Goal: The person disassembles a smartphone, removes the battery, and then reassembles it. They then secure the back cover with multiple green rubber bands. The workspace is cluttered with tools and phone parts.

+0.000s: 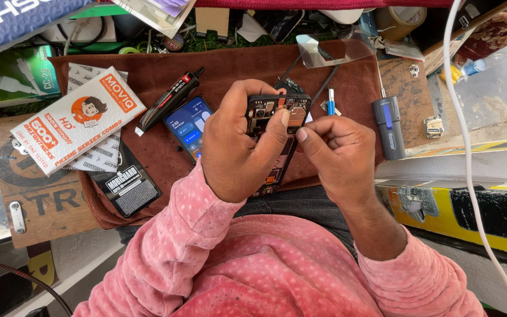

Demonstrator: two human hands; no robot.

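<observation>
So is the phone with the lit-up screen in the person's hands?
No, the lit phone lies on the brown cloth, while the left hand holds a different, opened phone that the right hand touches.

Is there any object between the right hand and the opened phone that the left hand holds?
Nothing visible does. The right hand pinches right beside the opened phone in the left hand, thumbs almost meeting.

A single view, from a camera worn on the person's head, looking steeply down and close over their own pink sleeves. The two hands sit near the frame's centre above a brown cloth-covered worktop (148, 76). The far edge of the worktop, crowded with boxes and packets, runs along the top of the frame.
</observation>
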